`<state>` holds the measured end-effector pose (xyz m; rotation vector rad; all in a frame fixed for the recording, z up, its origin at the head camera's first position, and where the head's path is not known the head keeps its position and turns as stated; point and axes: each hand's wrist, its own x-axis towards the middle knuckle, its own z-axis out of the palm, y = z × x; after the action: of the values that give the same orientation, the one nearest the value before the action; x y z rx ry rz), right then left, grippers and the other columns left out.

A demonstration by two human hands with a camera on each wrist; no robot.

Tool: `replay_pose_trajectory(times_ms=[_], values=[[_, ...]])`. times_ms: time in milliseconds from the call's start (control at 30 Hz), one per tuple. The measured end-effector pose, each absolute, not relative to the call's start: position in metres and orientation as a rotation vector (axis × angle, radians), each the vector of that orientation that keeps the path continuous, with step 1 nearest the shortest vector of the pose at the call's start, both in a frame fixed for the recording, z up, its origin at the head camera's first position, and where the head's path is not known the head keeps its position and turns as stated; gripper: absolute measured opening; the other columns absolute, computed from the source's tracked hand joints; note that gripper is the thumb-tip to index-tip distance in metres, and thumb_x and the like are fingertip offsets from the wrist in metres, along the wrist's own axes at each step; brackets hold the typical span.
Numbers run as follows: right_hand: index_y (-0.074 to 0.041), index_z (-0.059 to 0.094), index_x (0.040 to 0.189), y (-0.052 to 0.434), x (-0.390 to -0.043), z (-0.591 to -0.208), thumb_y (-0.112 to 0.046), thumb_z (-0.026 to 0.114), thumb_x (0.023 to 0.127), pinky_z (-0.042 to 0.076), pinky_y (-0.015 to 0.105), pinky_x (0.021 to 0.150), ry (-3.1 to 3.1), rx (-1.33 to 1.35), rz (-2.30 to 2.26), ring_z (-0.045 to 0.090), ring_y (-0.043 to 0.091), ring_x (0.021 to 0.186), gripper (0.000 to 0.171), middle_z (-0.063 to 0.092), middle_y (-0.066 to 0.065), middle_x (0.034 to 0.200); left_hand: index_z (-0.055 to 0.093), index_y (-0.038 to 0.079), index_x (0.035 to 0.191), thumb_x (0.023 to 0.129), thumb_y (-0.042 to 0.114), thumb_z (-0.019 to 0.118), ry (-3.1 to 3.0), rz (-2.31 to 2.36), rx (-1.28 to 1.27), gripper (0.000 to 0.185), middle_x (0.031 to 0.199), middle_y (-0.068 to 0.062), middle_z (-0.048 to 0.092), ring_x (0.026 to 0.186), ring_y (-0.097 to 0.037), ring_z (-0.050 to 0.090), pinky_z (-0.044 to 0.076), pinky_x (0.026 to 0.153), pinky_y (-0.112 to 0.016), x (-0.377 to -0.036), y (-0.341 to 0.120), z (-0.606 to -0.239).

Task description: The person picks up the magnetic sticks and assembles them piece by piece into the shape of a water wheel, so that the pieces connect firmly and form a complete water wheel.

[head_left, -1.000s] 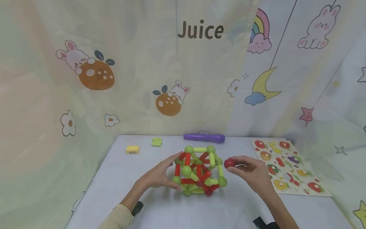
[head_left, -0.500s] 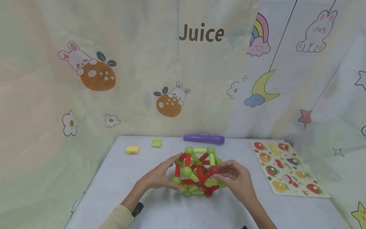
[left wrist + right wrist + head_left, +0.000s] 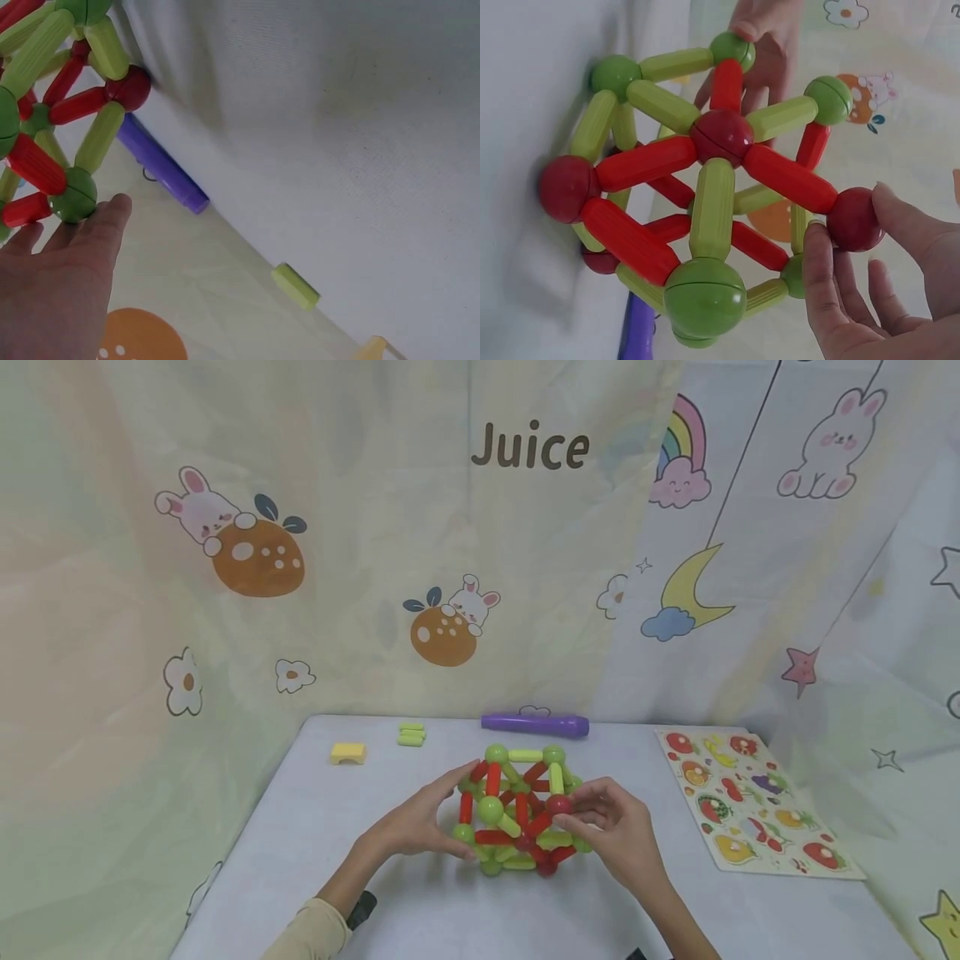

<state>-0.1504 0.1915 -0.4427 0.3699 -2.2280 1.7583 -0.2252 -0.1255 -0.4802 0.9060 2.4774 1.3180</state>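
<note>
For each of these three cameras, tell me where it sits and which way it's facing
Head: worn high, faces forward and down at the table; shows the left hand and right hand on the frame.
Left wrist: behind the left hand, faces along the table toward the purple stick; shows fingers on a green ball.
Right wrist: behind the right hand, faces the frame; its grip pinches a red ball.
All three share the frame.

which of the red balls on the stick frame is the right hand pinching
The red ball at the frame's right upper corner, pinched by the right hand. The centre hub ball and the others are untouched.
</note>
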Motion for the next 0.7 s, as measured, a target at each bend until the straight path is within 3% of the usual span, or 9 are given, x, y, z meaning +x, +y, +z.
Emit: replay_pose_trajectory(times_ms=[133, 367, 467, 600, 700], values=[[0.007, 0.066, 0.114, 0.195, -0.15, -0.443, 0.005, 0.09, 0.082, 0.064, 0.027, 0.082, -2.236, 0.4, 1.733, 0.076, 0.016, 0.092, 0.039, 0.073, 0.02, 0.108, 0.022, 0.03, 0.173, 0.078, 0.038, 0.099, 2.541, 1.309, 0.878, 0.122, 0.178, 0.008, 0.025, 0.164, -0.024, 0.026, 0.031, 0.126, -0.061, -0.221, -0.124, -0.481], [-0.007, 0.072, 0.119, 0.219, -0.148, -0.45, -0.005, 0.091, 0.085, 0.064, 0.028, 0.081, -2.325, 0.497, 1.523, 0.074, 0.018, 0.101, 0.039, 0.077, 0.012, 0.111, 0.036, 0.032, 0.168, 0.082, 0.046, 0.095, 2.667, 1.36, 0.835, 0.105, 0.176, 0.006, 0.031, 0.163, -0.027, 0.027, 0.033, 0.123, -0.067, -0.21, -0.127, -0.473], [-0.008, 0.073, 0.118, 0.234, -0.147, -0.455, 0.001, 0.089, 0.085, 0.064, 0.03, 0.081, -2.3, 0.56, 1.445, 0.073, 0.02, 0.1, 0.038, 0.076, 0.014, 0.111, 0.047, 0.028, 0.162, 0.089, 0.041, 0.09, 2.684, 1.429, 0.803, 0.086, 0.17, 0.005, 0.043, 0.159, -0.026, 0.037, 0.039, 0.12, -0.064, -0.221, -0.137, -0.473], [-0.008, 0.074, 0.117, 0.248, -0.146, -0.463, 0.008, 0.086, 0.085, 0.062, 0.025, 0.081, -2.25, 0.573, 1.398, 0.073, 0.017, 0.099, 0.037, 0.076, 0.015, 0.11, 0.067, 0.015, 0.145, 0.1, 0.026, 0.08, 2.847, 1.46, 0.614, 0.048, 0.146, -0.004, 0.068, 0.138, -0.028, 0.061, 0.054, 0.108, -0.055, -0.258, -0.158, -0.482], [-0.009, 0.074, 0.117, 0.252, -0.15, -0.471, 0.007, 0.084, 0.088, 0.061, 0.023, 0.083, -2.257, 0.566, 1.404, 0.073, 0.015, 0.1, 0.035, 0.076, 0.013, 0.111, 0.072, 0.005, 0.135, 0.102, 0.015, 0.076, 3.035, 1.335, 0.407, 0.034, 0.132, -0.012, 0.075, 0.125, -0.032, 0.068, 0.058, 0.101, -0.052, -0.286, -0.176, -0.49]])
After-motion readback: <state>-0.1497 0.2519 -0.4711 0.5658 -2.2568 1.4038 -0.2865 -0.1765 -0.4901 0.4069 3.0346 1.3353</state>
